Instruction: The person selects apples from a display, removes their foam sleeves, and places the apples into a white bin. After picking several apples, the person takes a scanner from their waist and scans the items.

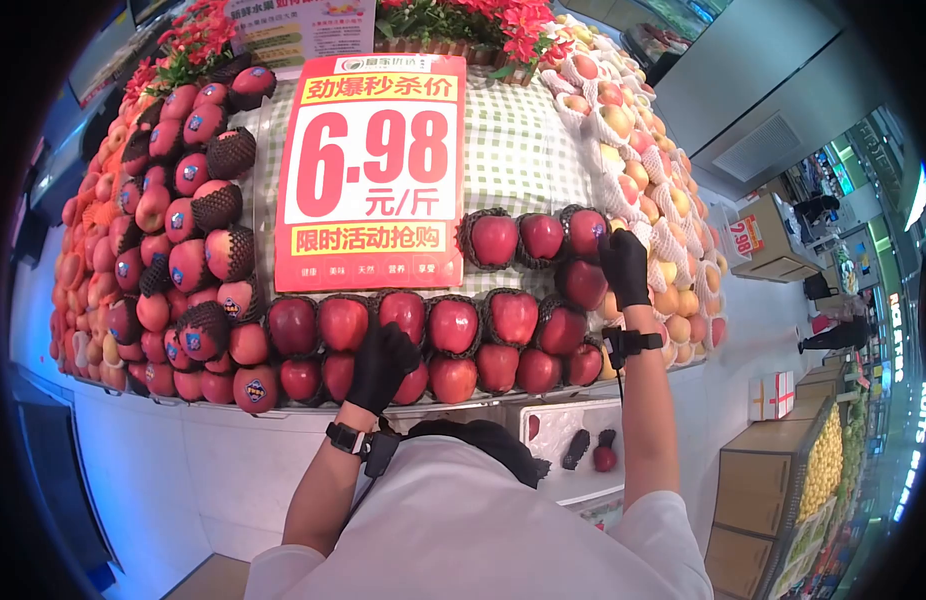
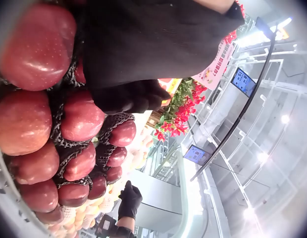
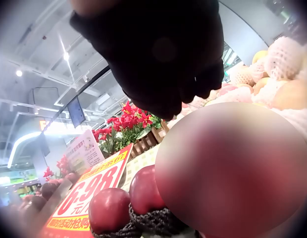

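My left hand (image 1: 385,365), in a black glove, is over the front rows of red apples (image 1: 453,327), its fingers loosely bent. In the left wrist view, large apples (image 2: 25,121) lie just below and beside that gloved hand (image 2: 138,54). At the right end of a short upper row of apples (image 1: 493,242), my gloved right hand (image 1: 624,268) is beside a stickered apple (image 1: 586,230). The right wrist view shows its fingers hanging loosely bent, with a blurred apple (image 3: 232,168) close to the camera. Many apples sit in black foam nets (image 3: 156,220).
A red and white price sign (image 1: 373,170) leans on a green checked cloth (image 1: 523,140). Stickered apples (image 1: 191,175) fill the left side; net-wrapped peach-like fruit (image 1: 673,240) covers the right. Red flowers (image 1: 523,30) stand behind. A white box (image 1: 583,480) with loose apples is below the display.
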A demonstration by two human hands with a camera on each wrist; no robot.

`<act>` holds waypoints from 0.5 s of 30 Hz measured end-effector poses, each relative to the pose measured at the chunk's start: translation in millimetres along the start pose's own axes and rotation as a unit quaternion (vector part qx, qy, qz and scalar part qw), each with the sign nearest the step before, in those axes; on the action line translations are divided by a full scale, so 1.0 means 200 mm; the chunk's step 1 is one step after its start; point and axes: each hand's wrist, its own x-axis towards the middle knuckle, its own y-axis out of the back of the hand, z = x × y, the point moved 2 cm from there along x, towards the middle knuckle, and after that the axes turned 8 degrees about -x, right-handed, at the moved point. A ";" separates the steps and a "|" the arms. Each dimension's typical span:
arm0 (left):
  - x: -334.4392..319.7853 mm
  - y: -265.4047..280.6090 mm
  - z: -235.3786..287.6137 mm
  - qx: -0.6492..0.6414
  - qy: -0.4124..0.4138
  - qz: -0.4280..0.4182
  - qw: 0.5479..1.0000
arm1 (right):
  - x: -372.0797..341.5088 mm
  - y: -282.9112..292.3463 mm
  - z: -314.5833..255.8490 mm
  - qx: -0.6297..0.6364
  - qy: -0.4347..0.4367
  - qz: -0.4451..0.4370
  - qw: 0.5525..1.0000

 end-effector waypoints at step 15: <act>-0.22 0.11 0.24 -0.068 0.066 0.022 0.995 | -1.07 -0.06 0.06 0.178 -0.186 -0.105 0.961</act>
